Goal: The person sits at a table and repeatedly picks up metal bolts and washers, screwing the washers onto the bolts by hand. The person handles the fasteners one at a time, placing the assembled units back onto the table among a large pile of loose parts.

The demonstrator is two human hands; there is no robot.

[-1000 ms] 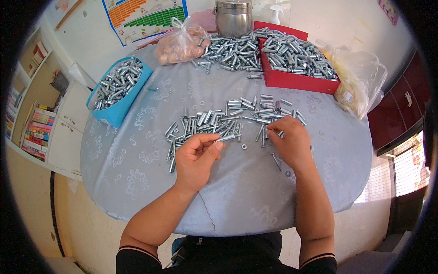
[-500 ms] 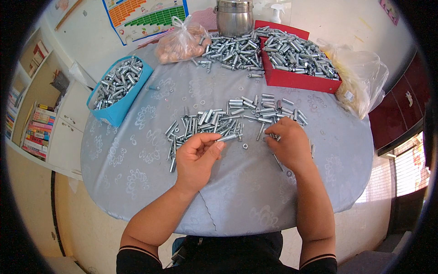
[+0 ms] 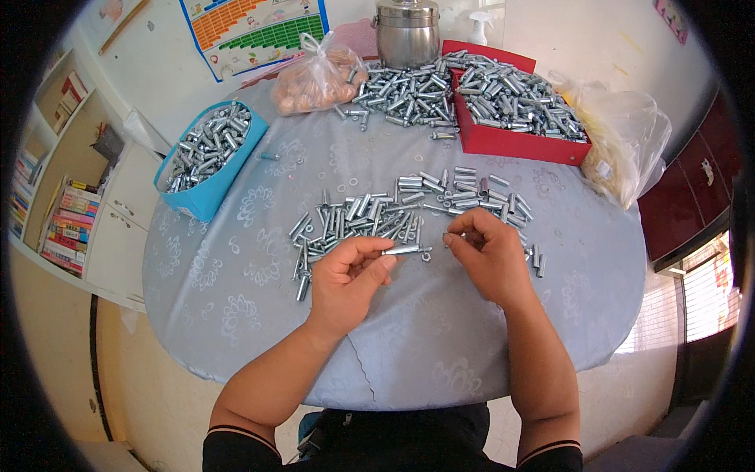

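My left hand (image 3: 346, 283) is closed, pinching a silver expansion bolt (image 3: 403, 249) between thumb and fingers, its end pointing right. Just beyond that end a small nut (image 3: 426, 256) shows on the cloth. To the right, my right hand (image 3: 494, 256) has thumb and forefinger pressed together; what is in them, if anything, is too small to make out. Past both hands lies a loose spread of bolts (image 3: 338, 224), with short metal sleeves (image 3: 465, 187) toward its right side. My right hand hides part of that spread.
A blue box (image 3: 206, 206) of metal anchors stands at left. At the back are a bag of round brown things (image 3: 314, 86), a steel pot (image 3: 406, 35), heaped anchors (image 3: 405, 96) and a full red box (image 3: 519, 145). A clear plastic bag (image 3: 629, 141) sits at right.
My right hand has drawn back from the pieces at the right and come left, nearer the bolt's end. My left hand keeps hold of the bolt, almost in place.
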